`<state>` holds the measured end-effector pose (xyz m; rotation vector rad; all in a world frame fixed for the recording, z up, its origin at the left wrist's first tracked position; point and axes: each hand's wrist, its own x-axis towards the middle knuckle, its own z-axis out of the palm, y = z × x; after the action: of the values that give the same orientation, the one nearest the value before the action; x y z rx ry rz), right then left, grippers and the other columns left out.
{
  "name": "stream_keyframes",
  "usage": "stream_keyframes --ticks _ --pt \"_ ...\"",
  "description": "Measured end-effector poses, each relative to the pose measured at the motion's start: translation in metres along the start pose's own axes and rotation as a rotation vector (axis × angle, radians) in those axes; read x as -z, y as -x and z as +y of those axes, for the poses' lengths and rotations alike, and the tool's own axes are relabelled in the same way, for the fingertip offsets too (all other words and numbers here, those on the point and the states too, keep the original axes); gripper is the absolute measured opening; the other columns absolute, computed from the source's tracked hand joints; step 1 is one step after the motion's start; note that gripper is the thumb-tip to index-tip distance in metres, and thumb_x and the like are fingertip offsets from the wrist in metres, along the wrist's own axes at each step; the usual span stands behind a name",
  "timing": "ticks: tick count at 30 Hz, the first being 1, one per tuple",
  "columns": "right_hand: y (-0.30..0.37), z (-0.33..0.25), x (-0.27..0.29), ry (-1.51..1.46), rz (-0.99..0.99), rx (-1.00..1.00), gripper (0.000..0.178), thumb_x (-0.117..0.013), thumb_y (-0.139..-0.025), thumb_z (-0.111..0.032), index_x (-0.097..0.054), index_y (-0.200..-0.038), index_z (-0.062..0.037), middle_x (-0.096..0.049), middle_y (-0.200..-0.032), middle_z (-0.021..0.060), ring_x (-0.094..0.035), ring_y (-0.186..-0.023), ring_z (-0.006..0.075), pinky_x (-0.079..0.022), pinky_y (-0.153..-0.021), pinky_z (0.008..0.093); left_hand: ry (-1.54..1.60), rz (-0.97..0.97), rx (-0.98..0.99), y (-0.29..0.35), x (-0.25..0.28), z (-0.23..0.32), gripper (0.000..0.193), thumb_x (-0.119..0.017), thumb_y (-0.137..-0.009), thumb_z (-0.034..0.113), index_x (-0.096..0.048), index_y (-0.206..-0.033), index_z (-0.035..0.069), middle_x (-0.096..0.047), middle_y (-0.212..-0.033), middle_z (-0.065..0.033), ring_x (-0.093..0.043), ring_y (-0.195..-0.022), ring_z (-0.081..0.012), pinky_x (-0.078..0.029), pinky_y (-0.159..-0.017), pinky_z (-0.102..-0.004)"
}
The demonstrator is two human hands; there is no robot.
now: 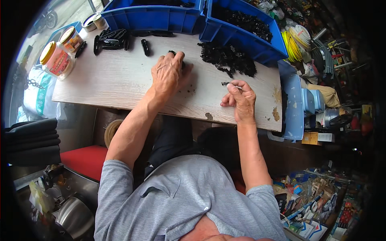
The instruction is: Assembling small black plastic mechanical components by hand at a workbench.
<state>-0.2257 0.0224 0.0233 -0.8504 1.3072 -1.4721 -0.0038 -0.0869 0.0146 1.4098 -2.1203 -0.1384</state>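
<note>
My left hand (167, 74) rests over the middle of the table, its fingers bent down around a black plastic piece (172, 52) that is mostly hidden beneath them. Its kind does not show. Between thumb and forefinger, my right hand (241, 98) pinches a small black toothed piece (224, 84) above the table's right part. Beyond that hand spreads a loose heap of small black parts (229, 58). A single long black piece (145, 47) lies left of my left hand, and several similar pieces are gathered in a stack (111, 40) farther left.
Two blue bins (152, 19) (245, 38) stand along the far edge; the right one holds many black parts. Jars with yellow lids (56, 60) and tins (89, 23) occupy the left corner. A light-blue container (295, 108) adjoins the right edge. A red seat (84, 160) is below left.
</note>
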Motion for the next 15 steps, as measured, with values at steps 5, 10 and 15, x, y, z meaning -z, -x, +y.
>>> stream_keyframes --ticks 5,10,15 --pt "0.0 0.0 -0.001 0.003 -0.003 0.012 0.019 -0.074 -0.086 -0.017 -0.064 -0.098 -0.0068 -0.051 -0.051 0.0003 -0.062 -0.051 0.0143 -0.056 -0.047 0.0316 0.016 0.017 -0.105 0.018 -0.001 0.003 0.022 -0.065 -0.086 0.017 -0.059 -0.105 0.011 -0.06 -0.091 -0.0121 -0.059 -0.088 -0.0326 -0.051 -0.071 -0.0434" --pt "-0.001 0.003 0.002 -0.028 -0.009 0.026 0.017 -0.072 -0.088 -0.018 -0.064 -0.1 -0.008 -0.052 -0.052 0.0005 -0.063 -0.054 0.015 -0.058 -0.049 0.0331 0.034 0.079 -0.102 0.02 -0.003 -0.002 0.029 -0.065 -0.081 0.01 -0.055 -0.108 0.008 -0.06 -0.094 -0.0122 -0.058 -0.088 -0.0343 -0.052 -0.073 -0.0435" --pt "0.001 0.003 0.002 -0.099 -0.028 0.042 0.015 -0.07 -0.089 -0.017 -0.065 -0.101 -0.0091 -0.054 -0.055 0.0012 -0.065 -0.058 0.0177 -0.061 -0.054 0.0382 0.124 0.069 -0.135 0.025 -0.008 0.0 0.031 -0.068 -0.08 0.005 -0.058 -0.11 0.004 -0.063 -0.096 -0.0111 -0.059 -0.09 -0.0326 -0.049 -0.08 -0.0405"
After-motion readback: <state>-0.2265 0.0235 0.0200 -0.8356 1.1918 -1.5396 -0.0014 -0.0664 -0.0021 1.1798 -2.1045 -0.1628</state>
